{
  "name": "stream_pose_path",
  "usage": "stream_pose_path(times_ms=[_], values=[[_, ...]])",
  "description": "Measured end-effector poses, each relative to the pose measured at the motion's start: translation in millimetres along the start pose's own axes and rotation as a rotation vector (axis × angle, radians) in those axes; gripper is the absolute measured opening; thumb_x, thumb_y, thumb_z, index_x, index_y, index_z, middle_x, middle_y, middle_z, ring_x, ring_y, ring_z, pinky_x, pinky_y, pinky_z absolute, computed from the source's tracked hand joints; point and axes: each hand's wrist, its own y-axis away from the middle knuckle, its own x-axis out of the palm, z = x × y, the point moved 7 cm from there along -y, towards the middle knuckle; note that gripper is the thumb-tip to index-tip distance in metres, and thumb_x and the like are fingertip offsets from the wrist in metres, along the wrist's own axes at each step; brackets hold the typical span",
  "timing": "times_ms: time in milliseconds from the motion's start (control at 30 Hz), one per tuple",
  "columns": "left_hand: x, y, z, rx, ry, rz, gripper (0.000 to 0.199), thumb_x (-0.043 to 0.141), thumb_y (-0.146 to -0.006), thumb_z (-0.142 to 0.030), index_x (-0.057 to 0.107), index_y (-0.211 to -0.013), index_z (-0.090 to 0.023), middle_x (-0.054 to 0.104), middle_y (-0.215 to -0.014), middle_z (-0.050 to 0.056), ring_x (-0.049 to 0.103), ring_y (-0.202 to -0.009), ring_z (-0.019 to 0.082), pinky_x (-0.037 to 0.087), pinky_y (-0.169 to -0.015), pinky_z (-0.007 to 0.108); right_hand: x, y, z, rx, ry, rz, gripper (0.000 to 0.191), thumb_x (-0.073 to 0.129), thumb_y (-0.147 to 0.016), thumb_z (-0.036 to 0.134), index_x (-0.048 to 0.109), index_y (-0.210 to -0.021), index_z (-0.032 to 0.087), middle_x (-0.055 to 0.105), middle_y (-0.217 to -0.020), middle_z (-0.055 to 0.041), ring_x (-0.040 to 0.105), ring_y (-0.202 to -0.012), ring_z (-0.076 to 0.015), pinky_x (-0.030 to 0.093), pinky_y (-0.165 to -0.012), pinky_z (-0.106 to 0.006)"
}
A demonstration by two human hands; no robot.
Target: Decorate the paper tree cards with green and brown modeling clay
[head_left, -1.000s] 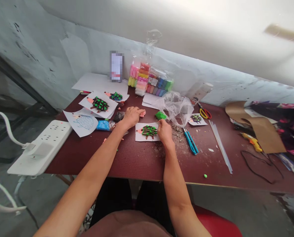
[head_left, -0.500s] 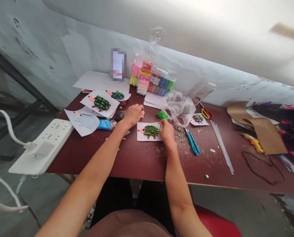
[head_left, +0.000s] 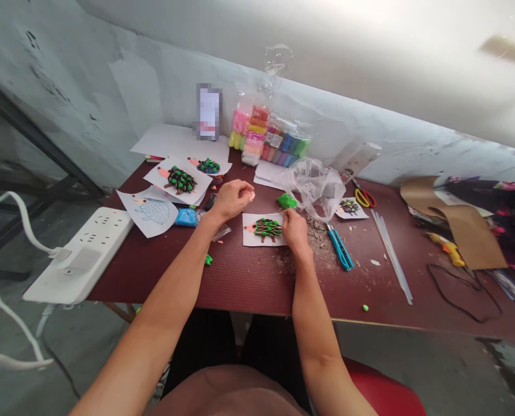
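Observation:
Pinched in my left hand (head_left: 233, 200) is a small lump of pink clay (head_left: 251, 196), above the table and just behind the card. My right hand (head_left: 295, 231) grips the right edge of a white card (head_left: 249, 238) lying on the table. The card bears a hedgehog (head_left: 268, 227) with a pink face, dark spines, green dots and brown feet. Green clay (head_left: 287, 201) sits behind my right hand, beside a crumpled clear bag (head_left: 316, 188). Seeds (head_left: 316, 227) are scattered to the right of that hand.
Finished hedgehog cards (head_left: 179, 180) and a blue drawing (head_left: 150, 212) lie at left, near a power strip (head_left: 82, 254). Clay packs (head_left: 257, 136) stand at the back. A teal cutter (head_left: 340, 248), scissors (head_left: 365, 197), glue sticks (head_left: 391, 254) and a glue gun (head_left: 448, 248) lie right.
My left hand has lifted slightly from the table area near the dark clay, with the pink clay in its fingers. My right hand stays at the card's edge. The whole view has shifted slightly.

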Motion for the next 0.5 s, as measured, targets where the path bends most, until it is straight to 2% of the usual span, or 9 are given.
stream_pose_path(times_ms=[200, 500], values=[[-2.1, 1.9, -8.8, -0.041, 0.171, 0.050, 0.023, 0.058, -0.079, -0.020, 0.077, -0.089, -0.013, 0.077, -0.090, 0.009, 0.068, -0.079, 0.018, 0.055, -0.077, 0.029, -1.3, -1.3, -1.0, -0.005, -0.022, -0.018, 0.038, 0.039, -0.098, 0.016, 0.069, -0.122, 0.014, 0.075, -0.111, -0.0150, 0.068, -0.104, -0.0262, 0.045, -0.088, -0.030], [-8.6, 3.1, -9.1, -0.100, 0.173, 0.061, 0.023, 0.061, -0.078, -0.023, 0.078, -0.089, -0.012, 0.077, -0.087, 0.009, 0.067, -0.076, 0.017, 0.054, -0.074, 0.028, 1.0, -5.3, -7.3, -0.001, -0.076, -0.056, 0.037, 0.040, -0.095, 0.016, 0.071, -0.117, 0.015, 0.075, -0.109, -0.0144, 0.068, -0.100, -0.0256, 0.045, -0.087, -0.031]])
